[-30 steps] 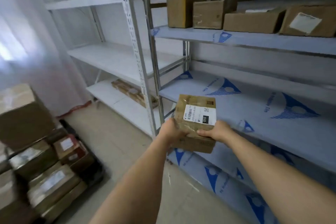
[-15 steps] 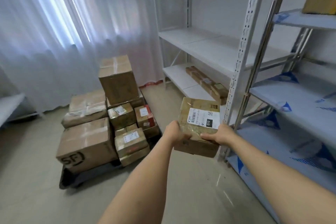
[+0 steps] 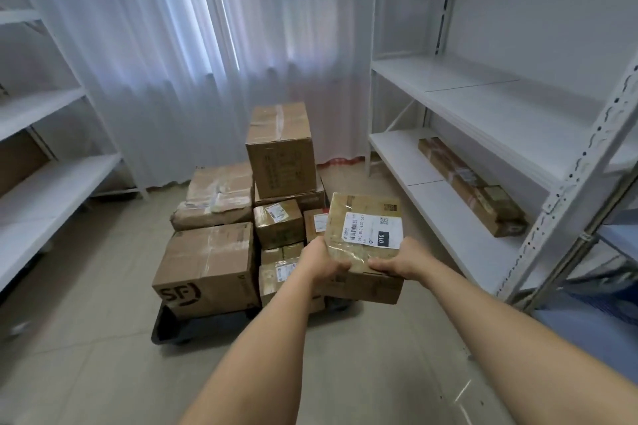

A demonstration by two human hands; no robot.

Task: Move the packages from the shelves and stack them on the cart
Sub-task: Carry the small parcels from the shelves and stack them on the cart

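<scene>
A person holds a taped cardboard package (image 3: 364, 248) in both hands above the floor, just in front of a low black cart (image 3: 193, 324) loaded with boxes. The left hand (image 3: 321, 260) grips the package's near left corner, its fingers curled under the edge and the thumb on top; the right hand (image 3: 397, 260) grasps the near right edge in the same way. A white shipping label (image 3: 373, 229) marked "010" faces up on the package. On the cart, a large box printed "SF" (image 3: 207, 267) sits at the near left corner, with a wrinkled, taped parcel (image 3: 217, 197) behind it. A tall brown box (image 3: 281, 150) tops the stack at the cart's far side, and several smaller labelled boxes (image 3: 278, 228) crowd the cart's right half, partly hidden behind the held package. To the right of the cart, a long flat carton (image 3: 471, 186) lies on the lowest board of a white metal shelf unit (image 3: 483, 107). Behind the cart hangs a sheer white curtain (image 3: 193, 45); what seems to be another shelf unit (image 3: 38, 134) stands to its left.
</scene>
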